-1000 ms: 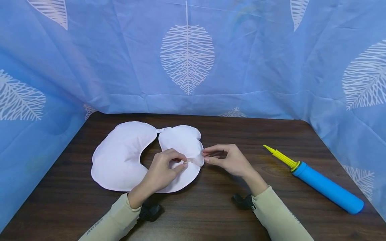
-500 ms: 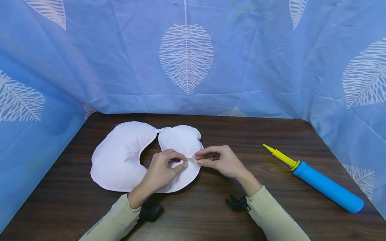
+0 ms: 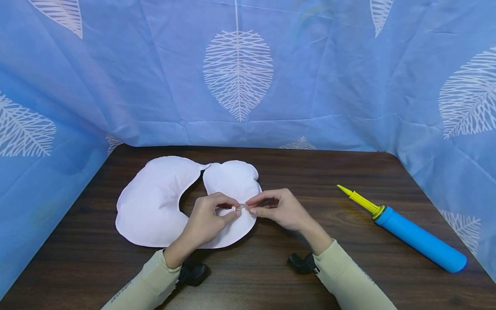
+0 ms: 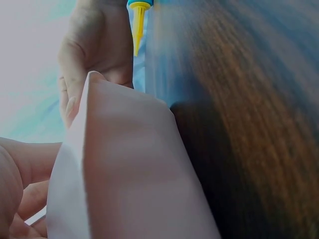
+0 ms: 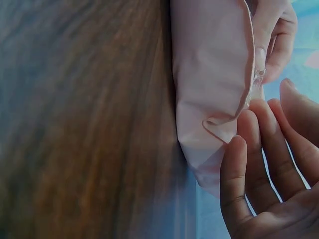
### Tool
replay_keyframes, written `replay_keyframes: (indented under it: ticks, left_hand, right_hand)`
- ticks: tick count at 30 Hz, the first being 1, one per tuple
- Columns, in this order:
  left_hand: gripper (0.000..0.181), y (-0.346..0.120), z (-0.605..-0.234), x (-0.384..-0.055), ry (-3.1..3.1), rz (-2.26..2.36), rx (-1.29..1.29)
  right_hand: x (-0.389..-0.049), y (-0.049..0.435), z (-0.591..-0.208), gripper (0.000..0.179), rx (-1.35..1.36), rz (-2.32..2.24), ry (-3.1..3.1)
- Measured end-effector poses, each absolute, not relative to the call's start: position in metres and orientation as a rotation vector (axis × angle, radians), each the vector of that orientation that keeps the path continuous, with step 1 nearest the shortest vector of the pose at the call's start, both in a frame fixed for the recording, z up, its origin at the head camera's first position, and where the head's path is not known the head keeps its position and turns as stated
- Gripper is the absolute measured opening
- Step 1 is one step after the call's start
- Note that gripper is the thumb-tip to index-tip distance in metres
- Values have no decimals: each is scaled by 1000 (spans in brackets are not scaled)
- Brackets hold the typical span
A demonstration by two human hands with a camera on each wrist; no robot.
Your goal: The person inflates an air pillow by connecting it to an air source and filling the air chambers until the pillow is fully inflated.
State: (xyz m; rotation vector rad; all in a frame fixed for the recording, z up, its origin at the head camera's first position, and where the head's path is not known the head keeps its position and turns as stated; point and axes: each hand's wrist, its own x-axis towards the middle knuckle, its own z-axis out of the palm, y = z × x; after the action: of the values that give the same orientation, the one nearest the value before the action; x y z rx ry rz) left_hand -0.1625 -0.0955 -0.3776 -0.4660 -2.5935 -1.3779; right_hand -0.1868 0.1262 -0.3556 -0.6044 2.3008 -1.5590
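A pale, almost white inflatable neck pillow (image 3: 151, 215) lies on the table, curved round an opening at its middle. A small clear air valve (image 5: 258, 75) sticks up from its right lobe. My left hand (image 3: 207, 219) pinches the valve from the left, between thumb and index fingertips. From the right my right hand (image 3: 288, 211) has its thumb and index tips at the same clear piece, pinching it, its wrist over the table. The right wrist view has the other right fingers lying along the pillow's folded seam. Much of the valve is hidden behind fingertips.
A blue hand pump (image 3: 420, 239) with a yellow nozzle (image 3: 364, 203) lies at the right, its tip pointing back and left. Blue leaf-print cloth (image 3: 174, 86) hangs round the back and sides of the dark wooden table (image 3: 248, 280).
My right hand has moved left from the pillow's right edge to the valve, its fingertips now closer to those of my left hand. The left hand keeps its pinch, almost still.
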Motion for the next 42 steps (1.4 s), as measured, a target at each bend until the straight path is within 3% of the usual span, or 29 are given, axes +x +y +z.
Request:
replay_keyframes:
  ticks: [15, 22, 35, 42]
  left_hand:
    - [13, -94, -377, -161, -2558, -1416, -443]
    - [13, -93, -376, -161, -2565, -1435, -433]
    - [11, -94, -379, -161, -2552, -1436, -434]
    - [10, -94, -379, -162, -2546, -1436, -453]
  right_hand:
    - [-194, 126, -375, 14, -578, -1542, 2303]
    - [-198, 126, -387, 24, -579, -1573, 2262]
    - [-199, 129, -389, 12, -553, -1575, 2233]
    - [-200, 126, -395, 21, -471, -1748, 2034]
